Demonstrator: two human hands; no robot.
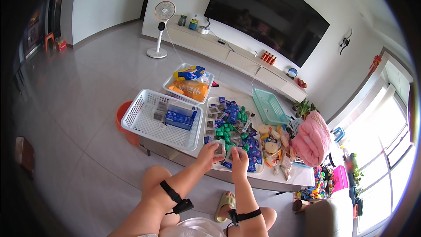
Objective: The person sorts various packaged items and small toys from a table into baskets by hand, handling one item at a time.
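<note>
My left hand (208, 156) grips a small translucent packet (219, 148) with dark contents. Beside it, my right hand (240, 162) pinches another pale translucent packet, mostly hidden by the fingers. Both hands hover over the near edge of a white tray (260, 167). Blue sachets (255, 153), green wrapped pieces (224, 131) and more clear packets (213, 109) with dark contents lie mixed on that tray. To the left, a white perforated plastic basket (141, 128) holds a blue box (179, 118) and a few clear packets (160, 110).
A second white basket (167, 84) with an orange bag (194, 90) stands behind. Right of the tray are assorted packaged snacks (274, 146), a green basket (268, 105) and a folded pink blanket (312, 140). An orange bin (123, 115) stands on the floor, partly under the large basket.
</note>
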